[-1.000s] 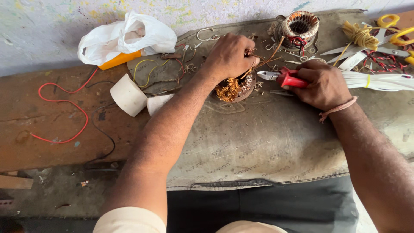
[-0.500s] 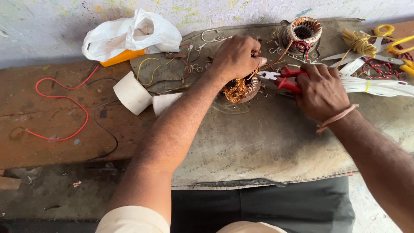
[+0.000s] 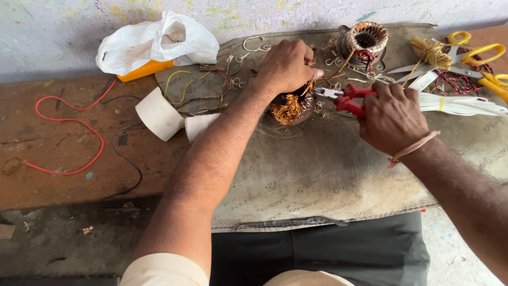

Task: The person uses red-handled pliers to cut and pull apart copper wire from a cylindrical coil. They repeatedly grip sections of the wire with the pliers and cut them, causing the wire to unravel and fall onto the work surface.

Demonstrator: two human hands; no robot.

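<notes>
- The left hand (image 3: 286,66) is clenched over a small motor winding (image 3: 290,106), a round core with loose copper wire spilling from its near side; it sits on the worn grey mat (image 3: 328,175) that covers the tabletop (image 3: 63,148), at the far middle.
- The right hand (image 3: 394,116) grasps red-handled pliers (image 3: 346,98), closed around the handles.
- The pliers' long axis runs roughly left to right, the metal nose pointing left towards the winding, just beside it; whether the nose grips a strand cannot be told.
- Judging by the tangle, much copper remains in the core, so the stripping looks partway, with plenty left.
- A second wound core (image 3: 364,39) stands behind, yellow-handled scissors (image 3: 476,50) lie far right, and a white plastic bag (image 3: 159,39) lies far left.
</notes>
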